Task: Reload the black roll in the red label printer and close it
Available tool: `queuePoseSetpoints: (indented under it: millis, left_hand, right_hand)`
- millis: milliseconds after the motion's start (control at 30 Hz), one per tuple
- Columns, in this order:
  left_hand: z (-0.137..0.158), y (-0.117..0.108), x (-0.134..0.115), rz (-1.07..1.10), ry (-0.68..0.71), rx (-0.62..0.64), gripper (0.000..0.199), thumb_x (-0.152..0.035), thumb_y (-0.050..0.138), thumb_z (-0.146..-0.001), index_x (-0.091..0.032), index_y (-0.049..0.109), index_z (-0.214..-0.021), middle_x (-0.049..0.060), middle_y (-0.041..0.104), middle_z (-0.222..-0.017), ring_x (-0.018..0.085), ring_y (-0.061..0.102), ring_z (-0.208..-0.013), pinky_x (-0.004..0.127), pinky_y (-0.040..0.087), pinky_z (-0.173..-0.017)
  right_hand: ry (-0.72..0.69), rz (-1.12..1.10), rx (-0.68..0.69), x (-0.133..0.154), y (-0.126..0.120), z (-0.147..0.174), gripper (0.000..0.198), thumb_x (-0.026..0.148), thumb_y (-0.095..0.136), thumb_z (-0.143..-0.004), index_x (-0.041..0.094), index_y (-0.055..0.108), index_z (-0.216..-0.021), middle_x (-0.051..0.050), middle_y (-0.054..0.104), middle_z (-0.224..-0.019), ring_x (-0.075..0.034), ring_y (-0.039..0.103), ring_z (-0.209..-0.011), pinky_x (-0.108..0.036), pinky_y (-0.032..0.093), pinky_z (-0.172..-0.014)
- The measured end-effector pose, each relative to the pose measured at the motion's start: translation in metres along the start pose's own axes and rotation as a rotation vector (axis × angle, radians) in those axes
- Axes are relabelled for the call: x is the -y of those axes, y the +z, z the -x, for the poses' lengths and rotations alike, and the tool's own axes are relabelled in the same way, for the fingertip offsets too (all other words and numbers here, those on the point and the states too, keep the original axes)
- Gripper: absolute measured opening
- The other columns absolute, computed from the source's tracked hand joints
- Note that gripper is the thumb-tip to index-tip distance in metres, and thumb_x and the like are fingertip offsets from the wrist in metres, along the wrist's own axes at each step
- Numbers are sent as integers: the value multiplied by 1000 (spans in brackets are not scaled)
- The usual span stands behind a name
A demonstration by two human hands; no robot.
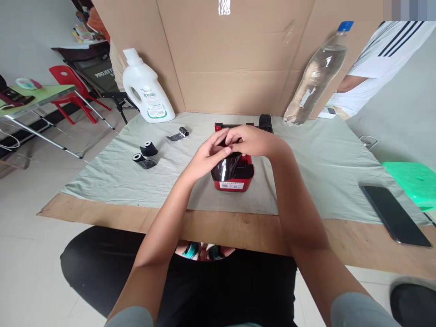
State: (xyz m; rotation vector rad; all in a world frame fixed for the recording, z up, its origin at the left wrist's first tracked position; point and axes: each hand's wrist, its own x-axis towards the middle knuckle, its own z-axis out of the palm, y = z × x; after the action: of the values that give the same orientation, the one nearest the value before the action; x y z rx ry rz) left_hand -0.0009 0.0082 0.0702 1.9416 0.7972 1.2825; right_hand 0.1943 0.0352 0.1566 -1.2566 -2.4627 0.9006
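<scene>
My left hand (pixel 209 153) and my right hand (pixel 252 140) meet over a small red and black device (pixel 248 182) that stands on the cloth with its top open. Between them is a glossy black film ribbon (pixel 225 169), which hangs down over the front of the device. Fingers of both hands are closed on the ribbon's upper part; most of what lies under them is hidden. A white label with fine print is on the device's front. To the left lie black ribbon rolls (pixel 149 149) with white cores and a smaller, partly unwound roll (pixel 184 131).
A white detergent jug (pixel 148 91) and a tall clear bottle with a blue cap (pixel 316 75) stand before a cardboard panel (pixel 238 45). A black phone (pixel 395 213) lies at the right edge. Behind the panel, parts of other people show. A green stool (pixel 408 179) stands at right.
</scene>
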Motion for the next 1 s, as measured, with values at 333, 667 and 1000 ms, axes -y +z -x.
queuePoseSetpoints:
  millis: [333, 667, 1000]
  left_hand:
    - [33, 16, 2, -410, 299, -345, 21, -34, 70, -94, -21, 55, -86, 7, 74, -97, 19, 71, -91, 37, 55, -87]
    - [52, 21, -12, -826, 664, -114, 10, -17, 64, -95, -24, 57, -95, 1, 74, -90, 14, 66, -76, 30, 49, -69]
    - [50, 41, -27, -946, 794, -68, 7, -17, 63, -97, -22, 64, -92, -1, 71, -77, 11, 61, -64, 28, 41, -58]
  right_hand:
    - [196, -33, -85, -2, 10, 1, 14, 29, 59, -95, 22, 56, -84, -4, 68, -74, -20, 68, -60, -29, 49, -56]
    - [118, 316, 140, 3, 18, -3, 14, 29, 60, -93, 21, 69, -85, -5, 72, -86, -18, 62, -75, -27, 38, -62]
    - [192, 429, 196, -6, 26, -11, 6, 16, 60, -89, 20, 64, -92, -6, 70, -94, -18, 59, -77, -28, 36, -63]
